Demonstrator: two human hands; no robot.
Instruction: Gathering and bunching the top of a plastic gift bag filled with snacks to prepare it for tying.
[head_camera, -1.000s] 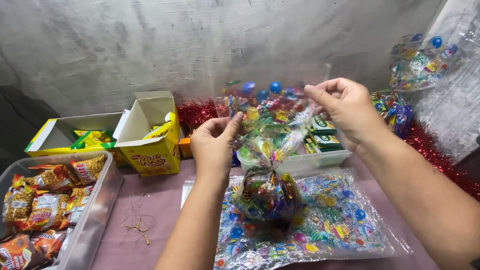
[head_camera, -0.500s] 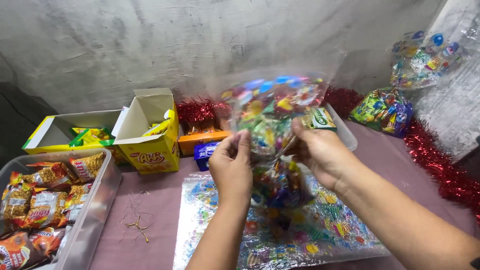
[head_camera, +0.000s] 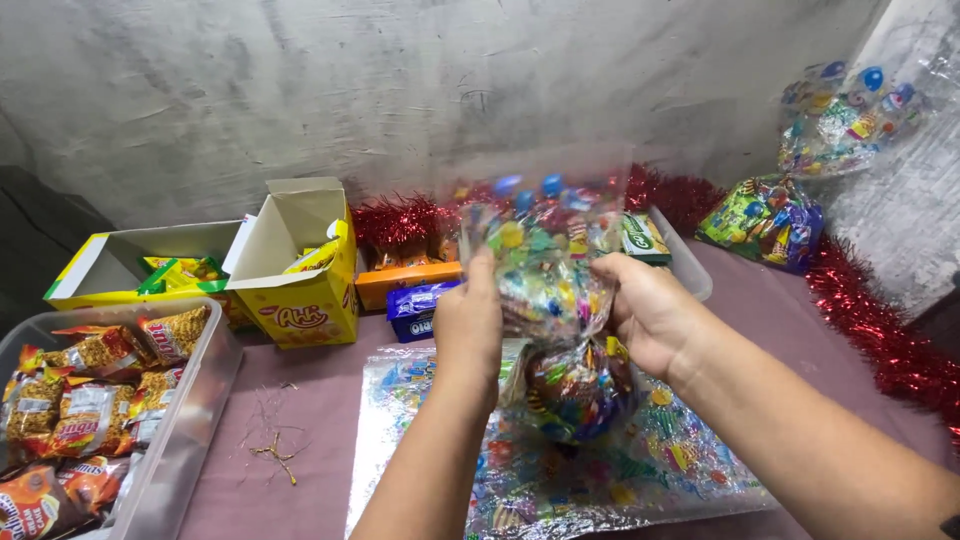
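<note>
A mauve tablecloth (head_camera: 300, 420) covers the table before a grey concrete wall (head_camera: 300, 80), with red tinsel (head_camera: 880, 330) along the right edge. In the centre of the frame, the left hand (head_camera: 468, 335) and the right hand (head_camera: 650, 310) both close around the gathered neck of one printed cellophane bundle (head_camera: 560, 300), which stands on a flat cellophane sheet (head_camera: 640, 470). Two open yellow boxes (head_camera: 300, 270) stand at upper left, one clear bin (head_camera: 190, 400) of snack packets at lower left, and two wrapped bundles (head_camera: 765, 220) at upper right.

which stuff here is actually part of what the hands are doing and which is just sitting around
In hand:
left hand and right hand, gathering the printed cellophane wrap
wrapped snack bundle beneath them
cellophane sheet under the bundle

Lying about:
yellow cartons
clear tub of snack packets
red tinsel
finished wrapped bundles
twist ties
</note>
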